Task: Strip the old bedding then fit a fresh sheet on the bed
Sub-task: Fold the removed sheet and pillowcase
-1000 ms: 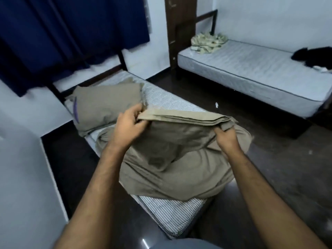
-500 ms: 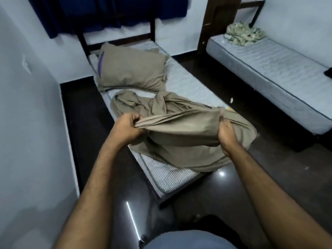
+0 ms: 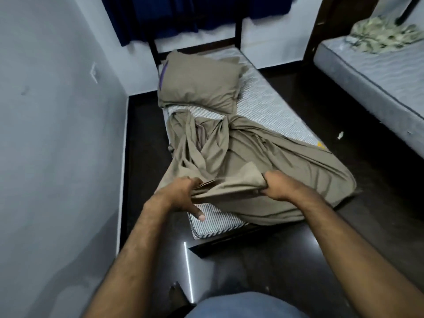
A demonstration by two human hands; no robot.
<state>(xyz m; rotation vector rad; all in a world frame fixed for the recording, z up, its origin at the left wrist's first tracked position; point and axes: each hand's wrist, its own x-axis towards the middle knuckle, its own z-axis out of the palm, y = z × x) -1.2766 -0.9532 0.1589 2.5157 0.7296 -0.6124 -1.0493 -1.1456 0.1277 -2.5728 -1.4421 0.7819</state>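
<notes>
A crumpled olive-brown sheet [image 3: 241, 154] lies bunched across the foot half of a narrow striped mattress [image 3: 270, 106]. My left hand [image 3: 183, 196] grips the sheet's gathered near edge, its thumb pointing down over the mattress corner. My right hand [image 3: 278, 184] grips the same edge a little to the right. The cloth between my hands is pulled taut. A pillow [image 3: 199, 81] in a matching olive case rests at the head of the bed. Part of the sheet hangs off the bed's right side toward the floor.
A grey wall [image 3: 57, 134] runs close along the left, with a dark floor strip [image 3: 142, 145] between it and the bed. A second bare mattress [image 3: 378, 72] with a bundled patterned cloth [image 3: 380, 37] stands at the right. Dark glossy floor [image 3: 344, 226] separates the beds. Blue curtains [image 3: 172, 12] hang behind the headboard.
The view has swung left and down, so the bed now runs straight ahead. My hands have lowered the gripped sheet edge toward the foot of the mattress, and the folded layers have spread out.
</notes>
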